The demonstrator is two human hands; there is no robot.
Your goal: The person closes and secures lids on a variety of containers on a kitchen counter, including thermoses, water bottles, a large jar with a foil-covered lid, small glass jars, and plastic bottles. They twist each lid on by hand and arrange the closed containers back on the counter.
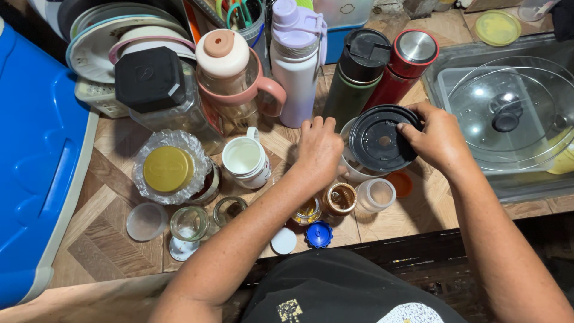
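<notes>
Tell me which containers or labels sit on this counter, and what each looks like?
Black round lid: centre, held by both hands.
Lilac bottle: back centre, tall.
Red flask: back right, steel cap.
Gold-lidded jar: left, foil-wrapped.
No labels or screens visible.

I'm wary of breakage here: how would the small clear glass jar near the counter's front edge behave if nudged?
The small clear glass jar looks nearly empty, so probably light and easily slid. Being glass near the wooden counter's edge, it could break if knocked off. On its side, it would likely roll.
</notes>
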